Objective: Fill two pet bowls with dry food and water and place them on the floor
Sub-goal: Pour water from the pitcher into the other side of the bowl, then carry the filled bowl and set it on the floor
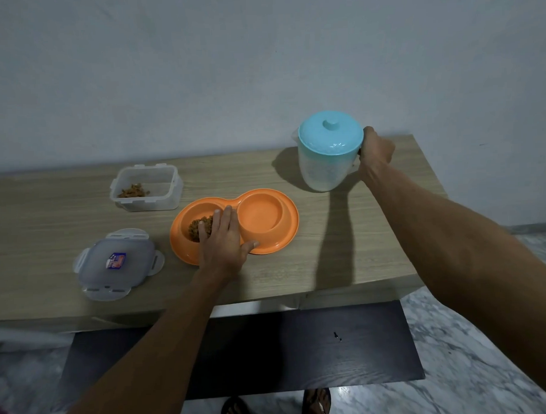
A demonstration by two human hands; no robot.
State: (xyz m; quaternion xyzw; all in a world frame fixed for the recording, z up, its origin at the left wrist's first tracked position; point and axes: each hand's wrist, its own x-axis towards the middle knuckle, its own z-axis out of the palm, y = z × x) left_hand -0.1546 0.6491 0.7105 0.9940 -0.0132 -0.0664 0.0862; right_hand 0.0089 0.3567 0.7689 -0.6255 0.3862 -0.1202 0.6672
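An orange double pet bowl (276, 240) lies on the wooden table (344, 244). Its left well holds brown dry food (198, 228); its right well (259, 214) looks empty. My left hand (225, 244) rests flat on the bowl's middle with fingers straight, thumb on the front rim. A clear water pitcher with a light blue lid (328, 149) stands at the back right of the table. My right hand (375, 147) grips its handle, which the hand hides.
A clear plastic food container (147, 188) with a little dry food stands at the back left. Its lid (117, 263) lies flat near the front edge. A dark lower board (332, 344) juts out below the table over a marble floor (475, 354).
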